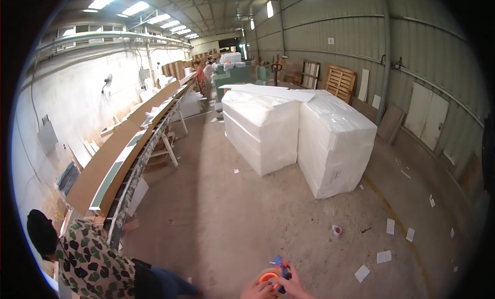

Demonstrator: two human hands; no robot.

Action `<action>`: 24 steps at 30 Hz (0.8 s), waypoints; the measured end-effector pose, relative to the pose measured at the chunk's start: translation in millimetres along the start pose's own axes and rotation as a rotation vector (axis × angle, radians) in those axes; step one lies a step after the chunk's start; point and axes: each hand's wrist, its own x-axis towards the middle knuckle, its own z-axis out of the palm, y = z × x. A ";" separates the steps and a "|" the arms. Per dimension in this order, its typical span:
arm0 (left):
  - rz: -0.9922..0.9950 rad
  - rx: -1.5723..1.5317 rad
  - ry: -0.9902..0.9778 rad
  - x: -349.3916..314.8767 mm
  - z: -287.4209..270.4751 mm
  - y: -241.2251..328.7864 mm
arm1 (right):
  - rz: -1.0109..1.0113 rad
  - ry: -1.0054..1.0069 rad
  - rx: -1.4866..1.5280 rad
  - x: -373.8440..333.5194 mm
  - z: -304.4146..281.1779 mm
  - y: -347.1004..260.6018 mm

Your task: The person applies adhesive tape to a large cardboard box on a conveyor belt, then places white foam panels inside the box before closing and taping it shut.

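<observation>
Low in the view I hold a tape dispenser (279,264) with a blue body and a roll with an orange core. My left hand (255,290) is closed at the left side of the roll, with fingers on its core. From the right, my right hand (292,285) grips the dispenser by its blue part. Ahead of my hands, on the concrete floor, stand two large stacks wrapped in white film, a left stack (260,134) and a right stack (335,149). A flat white sheet (273,91) lies across their tops.
A co-worker in a camouflage top (95,260) bends at the lower left, beside a long bench with brown boards (111,154). Another person (200,77) stands farther along it. Paper scraps (384,256) and a small cup-like roll (336,230) lie on the floor. A wooden pallet (340,82) leans on the right wall.
</observation>
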 end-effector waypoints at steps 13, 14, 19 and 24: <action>-0.299 -0.183 -0.309 286.1 62.6 -208.5 | 0.169 0.239 0.244 321.8 27.3 -103.4; -0.288 -0.194 -0.311 314.2 58.1 -224.7 | 0.202 0.284 0.269 346.2 24.0 -116.3; 0.044 -0.223 -0.517 430.5 72.7 -308.2 | 0.128 0.351 0.326 454.5 9.5 -164.8; 0.036 -0.213 -0.568 527.6 94.4 -369.7 | 0.096 0.282 0.318 577.0 4.5 -183.6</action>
